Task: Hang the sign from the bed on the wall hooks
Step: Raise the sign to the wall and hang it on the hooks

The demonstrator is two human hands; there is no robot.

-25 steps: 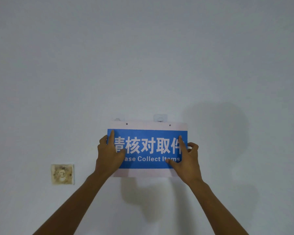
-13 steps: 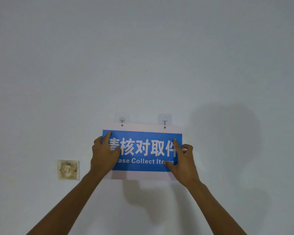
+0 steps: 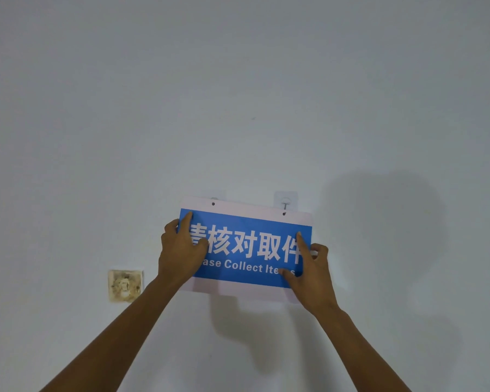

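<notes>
A blue sign (image 3: 246, 247) with a white border and white lettering is pressed against the pale wall, tilted with its left end higher. My left hand (image 3: 180, 250) grips its left edge, my right hand (image 3: 313, 271) its right edge. Two small holes run along the top border. The right wall hook (image 3: 285, 202) on its clear adhesive pad shows just above the right hole. The left wall hook (image 3: 214, 198) is almost hidden behind the sign's top edge, just above the left hole.
A stained old wall socket plate (image 3: 125, 285) sits left of the sign, below its level. The wall (image 3: 238, 94) is plain everywhere else. Shadows of the sign and of a head fall to the right and below.
The sign's left end has risen, covering the left hook that showed half a second ago, so the sign now tilts. Both hands keep their grip.
</notes>
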